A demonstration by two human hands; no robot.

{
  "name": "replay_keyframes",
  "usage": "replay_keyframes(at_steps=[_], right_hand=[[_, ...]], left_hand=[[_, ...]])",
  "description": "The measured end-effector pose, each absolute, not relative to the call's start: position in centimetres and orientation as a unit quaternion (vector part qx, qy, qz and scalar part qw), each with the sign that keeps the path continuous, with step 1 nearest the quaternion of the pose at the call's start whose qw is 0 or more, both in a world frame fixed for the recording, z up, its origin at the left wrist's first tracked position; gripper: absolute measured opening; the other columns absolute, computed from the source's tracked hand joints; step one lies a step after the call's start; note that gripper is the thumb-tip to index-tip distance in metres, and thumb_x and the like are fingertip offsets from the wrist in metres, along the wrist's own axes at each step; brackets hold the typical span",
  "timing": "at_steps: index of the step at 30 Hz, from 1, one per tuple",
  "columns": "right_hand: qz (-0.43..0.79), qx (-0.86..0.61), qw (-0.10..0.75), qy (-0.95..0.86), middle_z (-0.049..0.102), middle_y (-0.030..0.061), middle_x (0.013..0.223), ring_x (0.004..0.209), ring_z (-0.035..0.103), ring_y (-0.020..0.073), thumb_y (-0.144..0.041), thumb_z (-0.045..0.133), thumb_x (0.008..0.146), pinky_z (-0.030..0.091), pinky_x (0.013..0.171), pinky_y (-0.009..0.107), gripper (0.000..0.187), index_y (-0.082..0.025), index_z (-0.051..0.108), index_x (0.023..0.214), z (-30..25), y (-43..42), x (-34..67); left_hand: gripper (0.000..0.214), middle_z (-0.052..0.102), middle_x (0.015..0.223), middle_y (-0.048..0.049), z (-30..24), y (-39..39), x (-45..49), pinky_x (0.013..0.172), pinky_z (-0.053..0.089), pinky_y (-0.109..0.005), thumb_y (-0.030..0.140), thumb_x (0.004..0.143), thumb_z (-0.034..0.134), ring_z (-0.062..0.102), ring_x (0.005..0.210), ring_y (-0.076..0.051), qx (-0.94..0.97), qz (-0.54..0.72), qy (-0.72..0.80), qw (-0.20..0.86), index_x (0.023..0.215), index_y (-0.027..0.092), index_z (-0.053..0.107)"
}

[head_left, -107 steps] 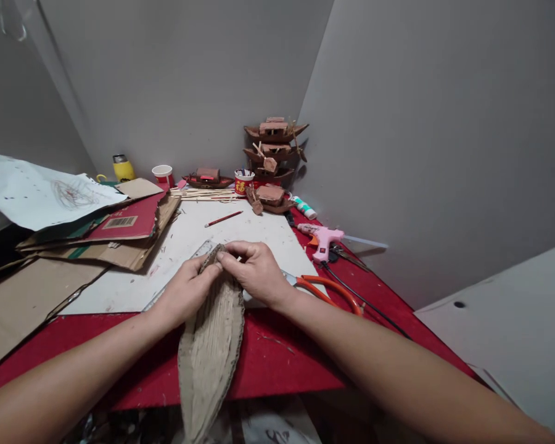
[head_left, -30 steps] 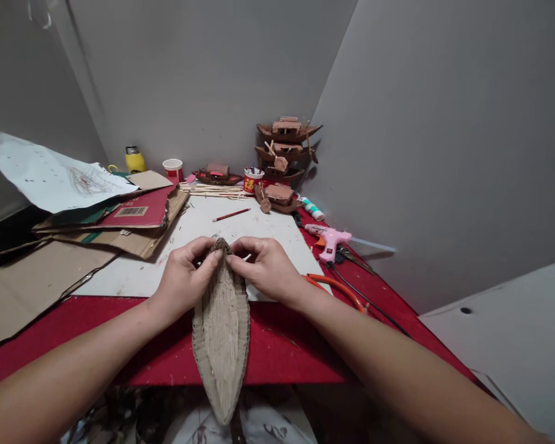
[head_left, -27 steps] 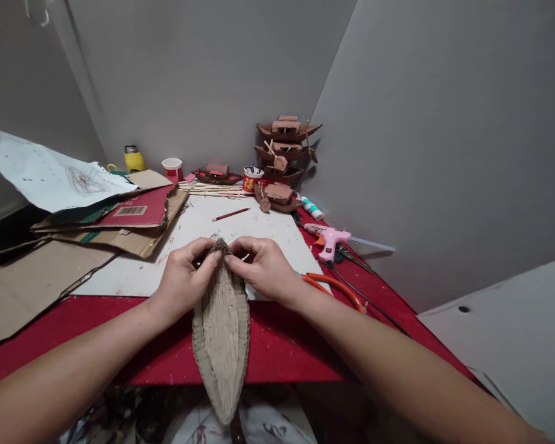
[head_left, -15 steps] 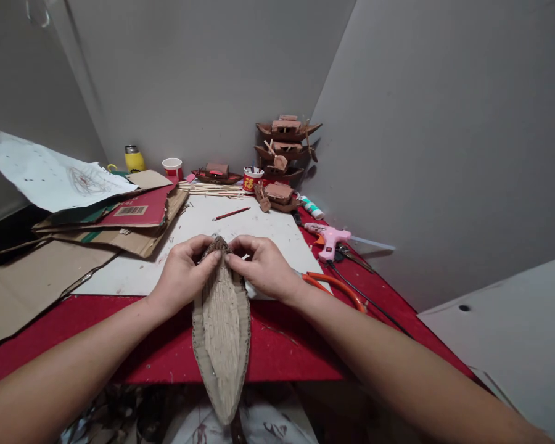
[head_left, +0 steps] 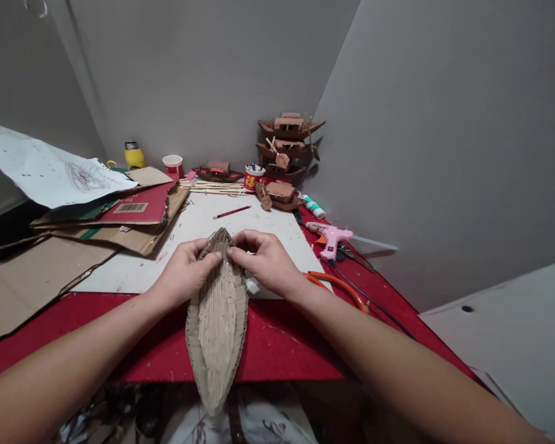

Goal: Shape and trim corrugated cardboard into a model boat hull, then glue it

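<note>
A cardboard boat hull (head_left: 217,327), long and pointed at both ends, is held over the red table edge with its ribbed inner face toward me. My left hand (head_left: 189,266) pinches its far end from the left, thumb on the inner face and fingers behind the rim. From the right, my right hand (head_left: 263,262) grips the same end, its thumb near the other thumb. The fingers behind the hull are partly hidden. The hull's near end hangs free past the table edge, above my lap.
Flattened cardboard (head_left: 152,237) lies at left under a scribbled white sheet (head_left: 65,176). A pencil (head_left: 232,212) rests on the white board (head_left: 203,216). Finished model boats (head_left: 289,126) stack at the back. At right are a pink glue gun (head_left: 330,239) and orange-handled pliers (head_left: 345,287).
Both hands still hold the hull's far end. The hull's near end has swung slightly left and up, and its far tip now shows more clearly between the hands.
</note>
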State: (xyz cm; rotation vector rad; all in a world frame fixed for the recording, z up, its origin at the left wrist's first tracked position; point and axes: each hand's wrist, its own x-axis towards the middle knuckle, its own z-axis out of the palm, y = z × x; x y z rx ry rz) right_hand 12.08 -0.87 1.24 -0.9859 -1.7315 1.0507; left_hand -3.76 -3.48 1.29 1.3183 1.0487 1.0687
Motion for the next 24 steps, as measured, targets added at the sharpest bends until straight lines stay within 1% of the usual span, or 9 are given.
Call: replay_keyframes(at_steps=[2,4,6,7,9,13,17,20,24], right_hand=[[0.417,-0.393,0.426,-0.700,0.058,-0.0009,0.068,0.063,0.052,0.0110,-0.022,0.058,0.071,0.043,0.059,0.024,0.008,-0.015,0.059,0.073,1.27,-0.94,12.06],[0.389,-0.389,0.441,-0.709,0.061,0.0009,0.075,0.069,0.056,0.0125,-0.021,0.058,0.072,0.045,0.061,0.024,0.013,-0.015,0.061,0.083,1.38,-1.13,12.07],[0.338,-0.380,0.472,-0.720,0.063,0.0028,0.085,0.075,0.058,0.0138,-0.018,0.059,0.073,0.046,0.060,0.024,0.021,-0.016,0.060,0.094,1.49,-1.35,12.12],[0.308,-0.374,0.485,-0.728,0.063,0.0034,0.090,0.077,0.059,0.0140,-0.017,0.059,0.074,0.047,0.059,0.023,0.023,-0.017,0.060,0.097,1.52,-1.44,12.17],[0.250,-0.359,0.494,-0.751,0.062,0.0041,0.094,0.079,0.059,0.0140,-0.014,0.058,0.075,0.048,0.059,0.023,0.021,-0.018,0.060,0.096,1.48,-1.53,12.31],[0.147,-0.345,0.473,-0.797,0.061,0.0048,0.091,0.078,0.057,0.0155,-0.011,0.056,0.078,0.050,0.065,0.027,0.018,-0.019,0.062,0.093,1.12,-1.32,12.60],[0.058,-0.329,0.459,-0.823,0.062,0.0071,0.094,0.089,0.058,0.0200,-0.013,0.055,0.081,0.050,0.078,0.035,0.022,-0.020,0.061,0.101,0.73,-1.04,12.83],[-0.004,-0.319,0.436,-0.841,0.061,0.0099,0.098,0.093,0.058,0.0216,-0.014,0.053,0.084,0.050,0.082,0.035,0.024,-0.019,0.061,0.106,0.62,-1.02,12.96],[-0.064,-0.307,0.407,-0.858,0.061,0.0129,0.100,0.094,0.058,0.0230,-0.014,0.052,0.084,0.049,0.083,0.035,0.024,-0.015,0.062,0.107,0.63,-1.10,12.98]], left_hand=[[0.020,0.063,0.070,0.0021,1.37,-3.47,-3.76,0.058,0.043,-0.021,0.023,0.072,0.063,0.053,0.059,-0.010,0.549,0.455,0.438,0.549,0.088,0.012,0.068],[0.020,0.064,0.070,0.0019,1.38,-3.40,-3.77,0.058,0.043,-0.021,0.024,0.072,0.063,0.053,0.060,-0.010,0.548,0.457,0.439,0.546,0.087,0.012,0.068],[0.019,0.064,0.069,0.0019,1.31,-3.32,-3.78,0.057,0.042,-0.021,0.024,0.072,0.063,0.053,0.060,-0.010,0.555,0.454,0.447,0.536,0.086,0.013,0.068],[0.019,0.064,0.070,0.0018,1.24,-3.29,-3.77,0.057,0.042,-0.021,0.025,0.071,0.063,0.054,0.060,-0.010,0.560,0.450,0.453,0.528,0.086,0.013,0.068],[0.020,0.065,0.071,0.0011,1.07,-3.27,-3.74,0.058,0.043,-0.022,0.025,0.071,0.063,0.055,0.061,-0.012,0.572,0.441,0.464,0.513,0.086,0.013,0.069],[0.024,0.068,0.076,-0.0008,0.84,-3.32,-3.70,0.061,0.046,-0.026,0.025,0.069,0.064,0.060,0.064,-0.015,0.588,0.430,0.480,0.488,0.089,0.013,0.068],[0.025,0.068,0.074,-0.0001,0.90,-3.33,-3.71,0.059,0.046,-0.025,0.022,0.068,0.064,0.060,0.062,-0.015,0.597,0.420,0.490,0.477,0.091,0.013,0.066],[0.024,0.068,0.074,0.0000,0.85,-3.26,-3.69,0.060,0.046,-0.026,0.019,0.068,0.063,0.059,0.062,-0.015,0.611,0.411,0.491,0.465,0.091,0.012,0.065],[0.024,0.069,0.079,-0.0017,0.55,-3.19,-3.68,0.064,0.048,-0.028,0.017,0.067,0.062,0.061,0.068,-0.017,0.628,0.410,0.481,0.454,0.090,0.012,0.064]])
